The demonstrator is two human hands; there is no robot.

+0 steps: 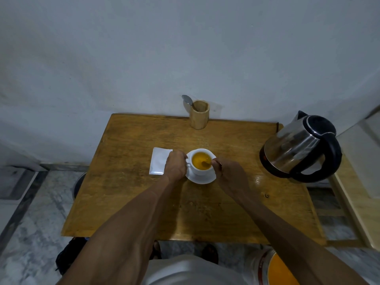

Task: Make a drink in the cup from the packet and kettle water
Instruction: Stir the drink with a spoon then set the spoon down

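Cup first: the small white ceramic cup (201, 161) sits on a white round saucer (200, 177) between the two hands, filled with amber-yellow liquid. Nearest the wearer, the right hand (228, 175) is closed around the handle of a small spoon (206, 163) whose bowl dips into the drink just ahead of its fingertips. The left hand (176, 166) is curled against the cup's left side, where the handle appears to be; whether it grips the handle or only steadies the cup is hidden by the hand itself.

Judging by the coloured liquid and the spoon in it, water and packet contents are already in, and the step in hand looks like stirring. What seems left is to finish mixing and put the spoon away.

Just beyond the left hand's knuckles, partly under them, a flat white rectangular packet (159, 161) lies on the brown wooden table (131, 202); whether it is torn open cannot be made out. Well off to the right of the right hand stands a stainless-steel electric kettle (298, 147) with black lid and handle, clear of the stirring. Farthest ahead of both hands, by the wall, a light wooden cylindrical holder (199, 117) carries one metal spoon (187, 99). Nothing stands between the hands and the cup.
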